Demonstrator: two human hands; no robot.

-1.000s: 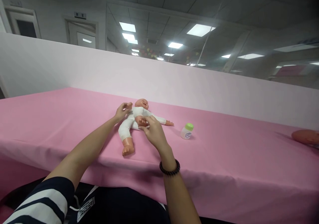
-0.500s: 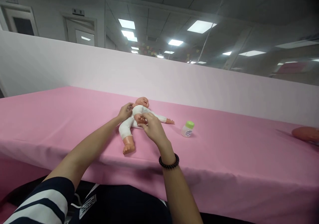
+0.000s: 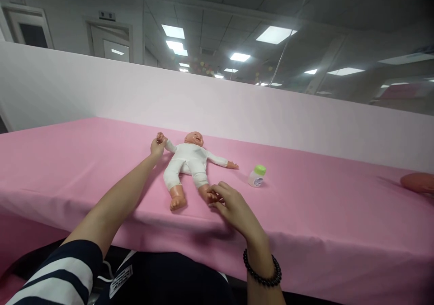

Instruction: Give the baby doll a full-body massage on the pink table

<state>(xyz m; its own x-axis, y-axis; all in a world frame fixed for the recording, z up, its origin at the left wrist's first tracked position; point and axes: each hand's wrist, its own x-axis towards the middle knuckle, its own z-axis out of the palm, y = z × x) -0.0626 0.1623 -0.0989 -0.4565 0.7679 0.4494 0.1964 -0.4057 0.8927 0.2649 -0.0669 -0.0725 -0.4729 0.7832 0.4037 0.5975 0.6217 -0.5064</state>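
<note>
Holding the baby doll (image 3: 186,156) by its small hand (image 3: 161,137), left hand (image 3: 157,146) is closed; right hand (image 3: 233,207), half curled, meets the doll's foot (image 3: 205,193), grip unclear. White bodysuit (image 3: 176,173) on, doll supine between hands on pink desk (image 3: 68,169); green-capped bottle (image 3: 257,177) beyond right hand.

Bright white ceiling panels (image 3: 172,31) light the room evenly from above, leaving only soft shadows on the pink cloth (image 3: 84,169). The wide lens slightly bends the white wall (image 3: 203,110), and the picture darkens toward its upper corners.
</note>
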